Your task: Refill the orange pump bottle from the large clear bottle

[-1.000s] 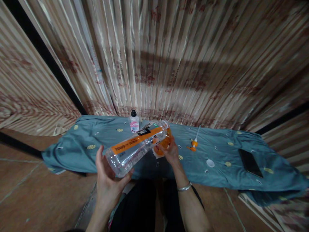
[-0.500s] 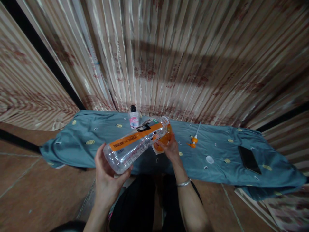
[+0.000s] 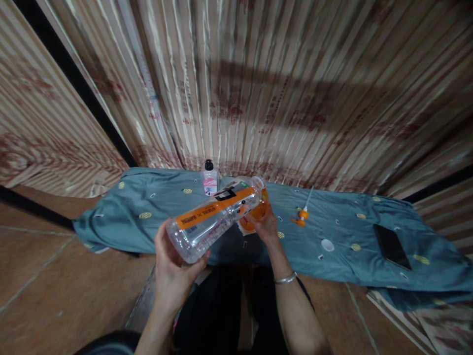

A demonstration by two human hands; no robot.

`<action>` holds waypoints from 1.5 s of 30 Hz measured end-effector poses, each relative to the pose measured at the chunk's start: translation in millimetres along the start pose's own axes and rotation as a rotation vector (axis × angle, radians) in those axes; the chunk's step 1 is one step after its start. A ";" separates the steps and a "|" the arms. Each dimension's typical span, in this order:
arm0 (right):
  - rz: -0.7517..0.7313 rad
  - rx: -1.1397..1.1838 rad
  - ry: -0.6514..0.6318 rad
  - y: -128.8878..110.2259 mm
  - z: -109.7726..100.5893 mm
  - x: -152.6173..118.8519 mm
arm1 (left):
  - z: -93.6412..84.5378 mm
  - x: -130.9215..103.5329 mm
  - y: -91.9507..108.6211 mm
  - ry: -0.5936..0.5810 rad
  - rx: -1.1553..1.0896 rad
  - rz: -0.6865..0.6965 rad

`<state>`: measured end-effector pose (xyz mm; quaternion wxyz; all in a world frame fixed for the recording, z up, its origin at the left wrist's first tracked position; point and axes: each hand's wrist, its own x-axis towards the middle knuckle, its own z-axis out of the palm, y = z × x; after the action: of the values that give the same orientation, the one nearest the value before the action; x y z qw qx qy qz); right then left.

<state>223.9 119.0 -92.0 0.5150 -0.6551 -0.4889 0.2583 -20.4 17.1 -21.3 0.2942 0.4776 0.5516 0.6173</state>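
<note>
My left hand (image 3: 177, 261) is closed around the base of a large clear plastic bottle (image 3: 218, 217) with an orange and grey label. The bottle is tilted, its uncapped neck to the upper right, over the top of an orange bottle (image 3: 259, 211). My right hand (image 3: 265, 224) is wrapped round that orange bottle, which the clear bottle partly hides. Whether the two mouths touch, I cannot tell. An orange pump head (image 3: 303, 214) with a pale tube lies on the cloth, right of my right hand.
A small clear bottle (image 3: 210, 180) with a black cap and pink label stands at the back. Toward the right lie a white round disc (image 3: 327, 245) and a black phone (image 3: 391, 246). Green patterned cloth (image 3: 121, 212) covers the table; a striped curtain (image 3: 236, 88) hangs behind.
The whole view has shifted a little, so everything sits slightly further right. Both hands keep their hold, and the clear bottle's tilt looks nearly the same.
</note>
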 end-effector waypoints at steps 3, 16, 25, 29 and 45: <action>0.014 -0.011 -0.007 0.2 -0.2 0.1 | -0.2 -1.3 -0.3 -0.010 0.037 0.031; -0.016 -0.045 -0.008 3.4 0.2 -0.7 | 7.4 -5.3 0.4 0.028 -0.032 0.047; 0.009 -0.034 0.005 4.1 1.9 -0.2 | 9.2 -5.2 1.3 0.044 -0.072 0.011; 0.008 -0.038 0.001 3.3 1.0 0.2 | 9.4 -5.5 3.2 0.055 -0.078 0.011; 0.039 -0.113 -0.012 -0.8 2.4 1.1 | 8.8 -9.0 7.3 0.037 -0.068 -0.027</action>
<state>222.1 120.9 -91.9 0.4689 -0.6909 -0.4929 0.2444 -7.8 11.0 -17.2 0.3082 0.4483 0.5420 0.6405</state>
